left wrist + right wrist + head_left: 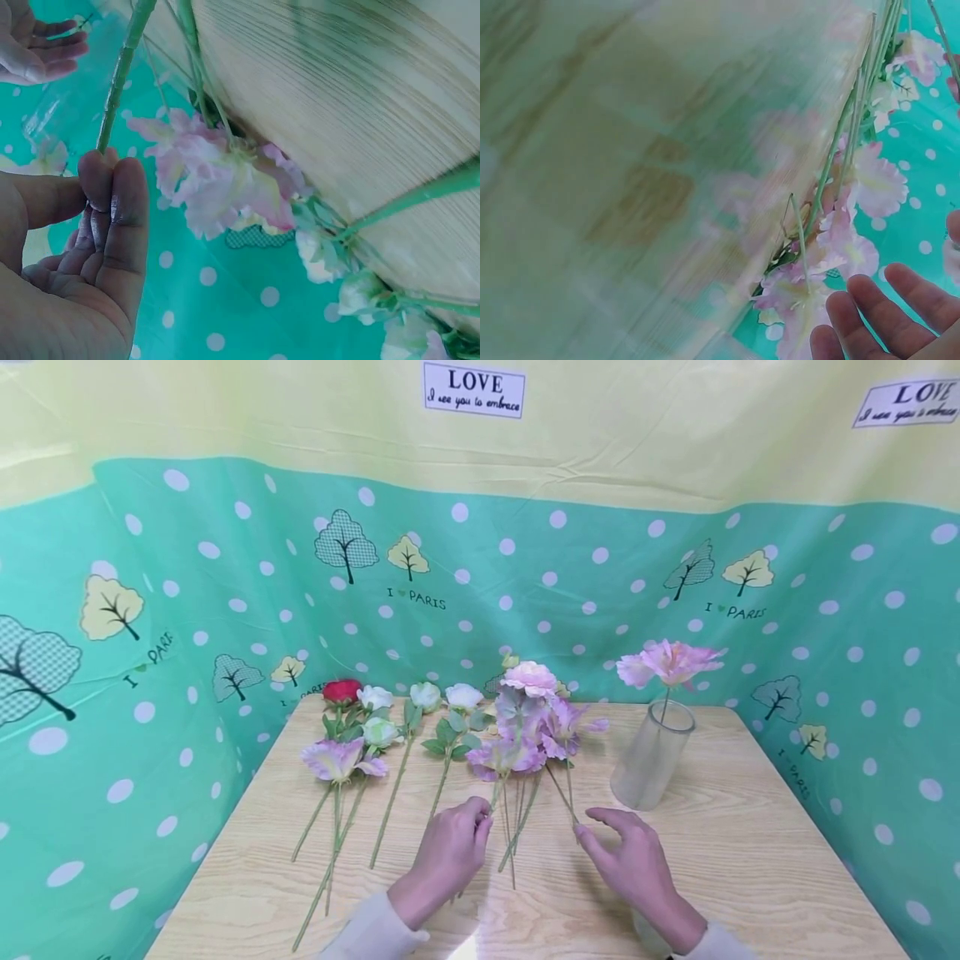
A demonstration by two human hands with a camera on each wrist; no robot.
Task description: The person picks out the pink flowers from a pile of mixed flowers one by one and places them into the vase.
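Note:
My left hand [450, 847] pinches a green flower stem [120, 82] between thumb and fingertips. In the head view that stem runs up toward a lilac-pink artificial flower [504, 757] at the front of a pink cluster. My right hand [633, 860] holds nothing, its fingers spread and slightly bent. Its thumb tip is right at the lower end of a stem from a pink flower [558, 731]. In the right wrist view, the fingers [885, 319] overlap pink petals. Beyond this hand, a frosted cylindrical vase [648, 764] stands upright with one pink flower [667, 664] in it.
Left of the cluster, several stems lie on the wooden table [712, 860], topped by a red rose [342, 691], white roses [463, 696], a pale green rose [381, 732] and a lilac flower [336, 762]. Behind hangs a green polka-dot curtain [525, 560].

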